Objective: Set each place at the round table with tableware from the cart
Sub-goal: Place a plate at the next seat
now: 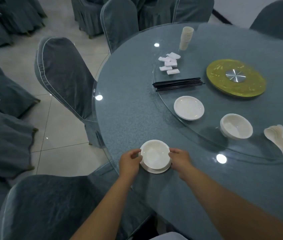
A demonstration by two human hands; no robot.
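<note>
The white bowl (155, 154) sat on a white plate (156, 168) at the near edge of the tabletop (133, 118). To seat it well, it probably needed centring and a gentle release. The left hand (130, 162) and right hand (180, 159) flanked it, forearms reaching forward, fingers curled against the bowl's opposite rims, holding it.

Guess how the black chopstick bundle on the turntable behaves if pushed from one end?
The chopsticks are thin, stiff rods lying loose with nothing binding them, so they would probably fan apart rather than move as one. The glass turntable looks smooth, so they likely slide easily. Whether they would roll cannot be told; their cross-section is too small to see.
</note>
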